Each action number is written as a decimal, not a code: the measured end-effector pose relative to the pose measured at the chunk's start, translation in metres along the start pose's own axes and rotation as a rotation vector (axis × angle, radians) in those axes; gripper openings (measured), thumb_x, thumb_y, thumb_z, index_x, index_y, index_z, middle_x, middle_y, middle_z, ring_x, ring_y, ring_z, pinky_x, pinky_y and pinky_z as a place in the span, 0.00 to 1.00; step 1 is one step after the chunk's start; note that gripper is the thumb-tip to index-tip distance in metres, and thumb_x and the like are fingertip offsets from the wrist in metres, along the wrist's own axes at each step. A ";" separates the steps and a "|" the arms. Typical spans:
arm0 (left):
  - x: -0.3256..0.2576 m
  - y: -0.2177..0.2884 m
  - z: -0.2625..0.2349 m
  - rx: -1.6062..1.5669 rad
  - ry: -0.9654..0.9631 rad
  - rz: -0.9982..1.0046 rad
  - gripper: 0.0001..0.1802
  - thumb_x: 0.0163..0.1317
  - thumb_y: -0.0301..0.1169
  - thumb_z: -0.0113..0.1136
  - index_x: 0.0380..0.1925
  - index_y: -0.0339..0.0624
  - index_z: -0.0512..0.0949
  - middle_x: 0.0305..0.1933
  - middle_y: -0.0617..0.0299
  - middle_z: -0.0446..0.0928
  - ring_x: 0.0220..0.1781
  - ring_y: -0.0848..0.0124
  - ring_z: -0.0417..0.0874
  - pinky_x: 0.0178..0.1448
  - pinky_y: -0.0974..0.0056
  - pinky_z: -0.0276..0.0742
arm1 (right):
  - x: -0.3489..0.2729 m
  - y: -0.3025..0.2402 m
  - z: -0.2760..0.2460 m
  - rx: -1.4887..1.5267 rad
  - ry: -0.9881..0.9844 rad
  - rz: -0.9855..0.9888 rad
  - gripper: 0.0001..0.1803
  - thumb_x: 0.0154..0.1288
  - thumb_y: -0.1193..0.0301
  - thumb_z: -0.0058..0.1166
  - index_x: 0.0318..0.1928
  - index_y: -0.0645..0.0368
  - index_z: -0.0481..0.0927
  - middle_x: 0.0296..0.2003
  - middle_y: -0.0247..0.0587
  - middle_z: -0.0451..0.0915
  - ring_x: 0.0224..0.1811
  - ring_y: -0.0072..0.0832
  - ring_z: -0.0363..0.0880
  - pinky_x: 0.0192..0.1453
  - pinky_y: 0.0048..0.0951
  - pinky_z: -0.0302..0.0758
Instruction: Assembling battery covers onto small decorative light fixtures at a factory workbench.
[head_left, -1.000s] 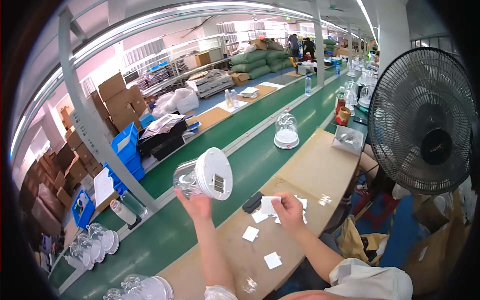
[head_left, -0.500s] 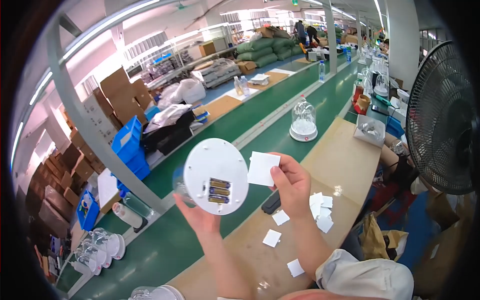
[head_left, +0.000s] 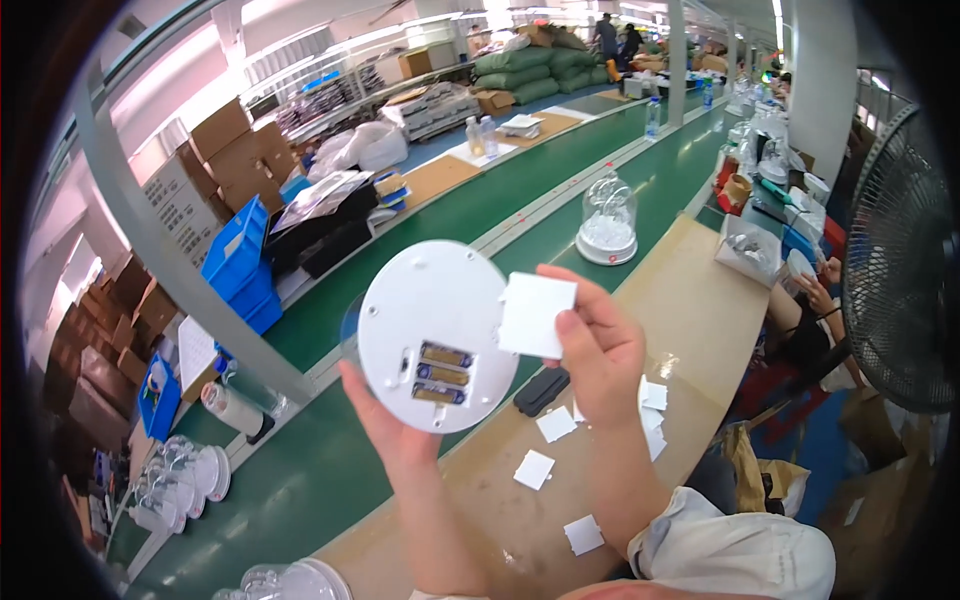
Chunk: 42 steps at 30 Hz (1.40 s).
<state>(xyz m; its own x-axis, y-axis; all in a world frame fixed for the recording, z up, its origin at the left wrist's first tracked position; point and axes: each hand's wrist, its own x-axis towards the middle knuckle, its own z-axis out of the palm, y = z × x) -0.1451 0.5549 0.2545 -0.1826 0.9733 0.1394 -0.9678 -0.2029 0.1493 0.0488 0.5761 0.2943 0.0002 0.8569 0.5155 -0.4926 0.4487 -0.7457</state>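
Observation:
My left hand grips a glass-domed lamp from below, its round white base tipped to face me. Three batteries lie in the uncovered compartment of that base. Between thumb and fingers, my right hand pinches a square white battery cover at the right rim of the base; whether the two touch I cannot tell. Below the right hand, more white covers lie loose on the tan board, some hidden behind my forearm. A dark oblong object rests just left of that wrist.
A domed lamp stands on the green conveyor ahead; several others are at the left, more at the lower edge. A white box sits at the board's far right. A black fan stands right, near another person's hand.
The lamp base and the battery cover appear larger and slightly higher in view. The surroundings have shifted as the view turned a little. Both hands keep their hold.

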 end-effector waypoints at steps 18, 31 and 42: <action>0.002 -0.005 -0.013 -0.086 0.006 -0.120 0.35 0.66 0.57 0.50 0.65 0.46 0.65 0.68 0.55 0.65 0.68 0.56 0.66 0.69 0.48 0.65 | -0.002 -0.010 0.014 -0.010 -0.018 -0.038 0.17 0.63 0.83 0.53 0.53 0.66 0.77 0.32 0.33 0.77 0.28 0.13 0.71 0.23 0.14 0.66; 0.000 -0.009 0.001 -0.251 -0.009 -0.126 0.43 0.60 0.60 0.55 0.67 0.44 0.62 0.72 0.54 0.59 0.73 0.55 0.58 0.75 0.46 0.51 | -0.001 0.000 -0.011 0.136 -0.070 0.137 0.12 0.64 0.83 0.49 0.46 0.65 0.79 0.36 0.43 0.80 0.31 0.23 0.79 0.23 0.22 0.75; -0.016 -0.012 0.025 -0.073 -0.069 -0.031 0.29 0.71 0.50 0.41 0.65 0.44 0.64 0.68 0.55 0.65 0.67 0.58 0.66 0.71 0.50 0.60 | -0.003 0.003 -0.007 0.495 -0.365 0.064 0.22 0.63 0.87 0.47 0.58 0.73 0.71 0.45 0.49 0.79 0.39 0.30 0.81 0.43 0.31 0.81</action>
<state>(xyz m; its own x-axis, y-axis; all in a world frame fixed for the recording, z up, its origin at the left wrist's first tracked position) -0.1262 0.5392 0.2751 -0.1426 0.9686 0.2034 -0.9832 -0.1623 0.0835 0.0534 0.5763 0.2875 -0.2978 0.6969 0.6524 -0.8269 0.1532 -0.5411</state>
